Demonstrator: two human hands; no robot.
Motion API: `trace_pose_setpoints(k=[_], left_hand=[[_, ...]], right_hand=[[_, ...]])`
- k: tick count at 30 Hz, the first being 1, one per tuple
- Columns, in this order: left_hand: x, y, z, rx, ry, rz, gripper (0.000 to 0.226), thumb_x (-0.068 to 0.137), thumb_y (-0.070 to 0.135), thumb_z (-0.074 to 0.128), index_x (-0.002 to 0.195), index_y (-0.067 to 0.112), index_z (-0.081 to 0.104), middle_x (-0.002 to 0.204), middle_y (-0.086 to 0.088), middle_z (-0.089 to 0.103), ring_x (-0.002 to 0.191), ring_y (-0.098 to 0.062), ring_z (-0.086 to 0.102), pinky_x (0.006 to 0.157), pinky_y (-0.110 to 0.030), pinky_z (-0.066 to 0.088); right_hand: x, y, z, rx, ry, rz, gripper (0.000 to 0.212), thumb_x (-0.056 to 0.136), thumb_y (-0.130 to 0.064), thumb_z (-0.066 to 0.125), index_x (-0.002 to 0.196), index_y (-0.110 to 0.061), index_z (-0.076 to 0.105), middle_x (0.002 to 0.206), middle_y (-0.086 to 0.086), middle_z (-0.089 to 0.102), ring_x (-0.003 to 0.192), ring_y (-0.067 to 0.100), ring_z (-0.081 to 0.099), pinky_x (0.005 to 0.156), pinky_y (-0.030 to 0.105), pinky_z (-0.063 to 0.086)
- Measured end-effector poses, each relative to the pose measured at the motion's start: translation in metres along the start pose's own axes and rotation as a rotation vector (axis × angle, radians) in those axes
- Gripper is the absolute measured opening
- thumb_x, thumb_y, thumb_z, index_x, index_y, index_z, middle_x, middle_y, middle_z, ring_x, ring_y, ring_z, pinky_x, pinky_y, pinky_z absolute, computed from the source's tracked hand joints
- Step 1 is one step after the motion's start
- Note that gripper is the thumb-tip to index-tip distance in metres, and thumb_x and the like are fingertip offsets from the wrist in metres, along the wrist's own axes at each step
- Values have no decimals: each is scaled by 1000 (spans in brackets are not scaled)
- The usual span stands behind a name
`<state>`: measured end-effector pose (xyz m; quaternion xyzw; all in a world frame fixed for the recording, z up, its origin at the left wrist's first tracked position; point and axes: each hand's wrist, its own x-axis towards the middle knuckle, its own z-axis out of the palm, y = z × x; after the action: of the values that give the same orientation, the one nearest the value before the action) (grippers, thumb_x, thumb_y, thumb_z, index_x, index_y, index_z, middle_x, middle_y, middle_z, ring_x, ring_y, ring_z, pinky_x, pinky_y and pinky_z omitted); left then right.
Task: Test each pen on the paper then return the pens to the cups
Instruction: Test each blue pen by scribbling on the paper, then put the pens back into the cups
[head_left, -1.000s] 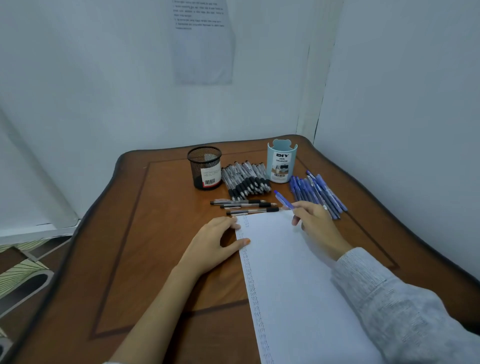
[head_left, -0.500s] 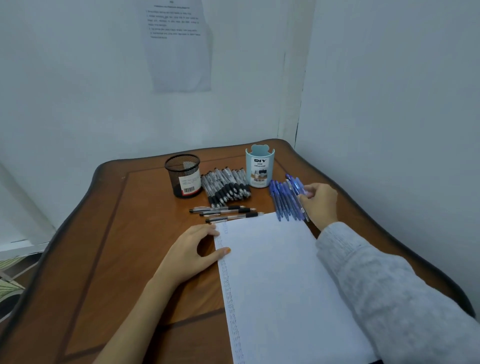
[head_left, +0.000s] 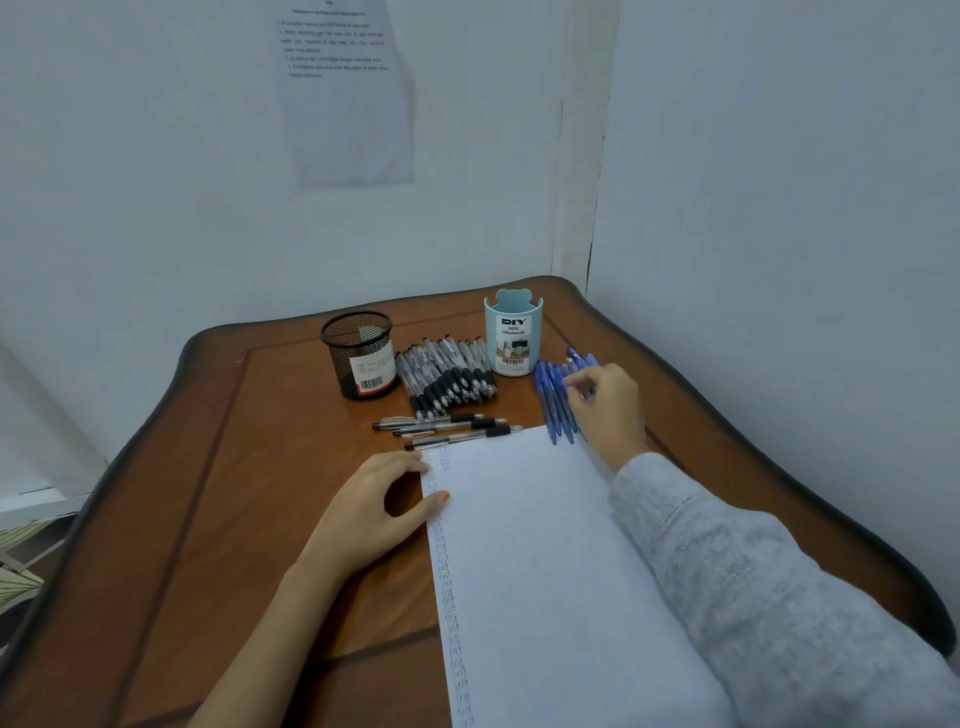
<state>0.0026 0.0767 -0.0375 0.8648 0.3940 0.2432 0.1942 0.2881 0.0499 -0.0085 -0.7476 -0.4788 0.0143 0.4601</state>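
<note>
**Pen testing corner: right hand is over at the blue pile**

The setup is a brown wooden desk (head_left: 208, 493) with a dark curvy rim, pushed into a corner between two plain pale walls. A printed sheet (head_left: 348, 104) is stuck on the back wall (text too small to read).

At the far end of the desk a black mesh cup (head_left: 358, 353) stands on the left and a light blue cup (head_left: 513, 332) labelled "DIY desk organizer" on the right. A heap of black-grip pens (head_left: 447, 382) lies between them. Three more black pens (head_left: 447, 428) lie crosswise just past the top edge of the paper (head_left: 545, 545). The blue pens (head_left: 553, 400) lie in a row right of the blue cup, their near ends touching the paper's top corner. A column of small scribbles runs down the paper's left margin.

The left hand (head_left: 374, 509) lies spread on the paper's left edge, with the fingertips and thumb pressing it down and nothing held. The right hand (head_left: 608, 405), in a grey sleeve (head_left: 753, 571), sits on the blue row with its fingers curled onto the pens. I can't tell if it actually has hold of one.

A second ago the right hand was at the top of the paper with a blue pen in it. Half a second ago it had carried that pen over to the blue pile, and now its fingers are lower on the row. The left hand hasn't budged. The head has tipped up a bit too, so more wall shows.
</note>
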Motion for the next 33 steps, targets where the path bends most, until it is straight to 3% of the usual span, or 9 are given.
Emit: trace_pose_setpoints(k=[4, 6, 10, 13, 16, 18, 24, 28, 33], left_hand=[[-4, 2, -1, 25, 85, 25, 36, 86, 52, 57, 111, 26, 64, 115, 16, 59, 109, 6, 48, 85, -5, 35], [-7, 5, -2, 30, 148, 49, 35, 85, 53, 50, 102, 26, 66, 103, 19, 61, 100, 6, 50, 78, -7, 40], [-8, 9, -6, 8, 277, 58, 20, 87, 42, 56, 91, 26, 67, 90, 21, 60, 91, 0, 54, 70, -15, 46], [-6, 5, -8, -148, 412, -77, 7, 87, 24, 65, 92, 26, 68, 91, 18, 64, 90, 0, 58, 75, -20, 50], [6, -4, -17, -336, 546, -290, 19, 86, 25, 67, 105, 25, 66, 103, 15, 65, 96, -1, 59, 86, -29, 52], [22, -14, -23, -344, 579, -370, 42, 82, 31, 71, 121, 26, 57, 115, 13, 58, 108, -5, 54, 93, -31, 47], [81, -37, -34, -363, 630, -394, 94, 69, 34, 83, 144, 29, 27, 145, -3, 40, 131, -15, 38, 105, -37, 37], [109, -54, -31, -404, 600, -350, 105, 63, 37, 86, 146, 29, 23, 149, -3, 34, 134, -15, 33, 107, -34, 32], [129, -68, -26, -448, 588, -300, 105, 62, 34, 87, 144, 30, 23, 142, -3, 41, 131, -16, 38, 106, -31, 34]], right_hand=[[-23, -21, 8, 105, -278, -69, 11, 89, -9, 62, 93, -13, 71, 85, -3, 63, 69, 0, 50, 61, 6, 38], [-36, -30, 16, 156, -348, -92, 10, 88, -9, 63, 91, -15, 70, 84, -7, 58, 71, 0, 49, 64, 3, 38], [-55, -37, 32, 210, -370, -98, 8, 87, -12, 65, 86, -19, 68, 85, -6, 57, 75, 4, 50, 66, 9, 39], [-65, -32, 40, 145, -389, -192, 6, 86, -14, 64, 87, -20, 66, 86, -6, 56, 82, 5, 47, 72, 14, 37], [-68, -28, 44, -12, -376, -352, 5, 86, -20, 63, 90, -20, 66, 87, -9, 51, 88, 6, 45, 79, 16, 38], [-68, -28, 45, -84, -350, -408, 7, 86, -25, 62, 91, -21, 66, 88, -10, 49, 88, 6, 43, 80, 20, 34], [-69, -23, 51, -105, -336, -399, 7, 85, -28, 62, 91, -26, 65, 91, -15, 49, 90, 6, 43, 77, 11, 28], [-68, -19, 55, -90, -334, -379, 6, 84, -25, 63, 89, -29, 64, 90, -18, 48, 90, 7, 44, 78, 10, 30], [-67, -17, 56, -80, -341, -378, 7, 82, -24, 61, 87, -29, 64, 89, -18, 48, 90, 8, 47, 77, 10, 30]])
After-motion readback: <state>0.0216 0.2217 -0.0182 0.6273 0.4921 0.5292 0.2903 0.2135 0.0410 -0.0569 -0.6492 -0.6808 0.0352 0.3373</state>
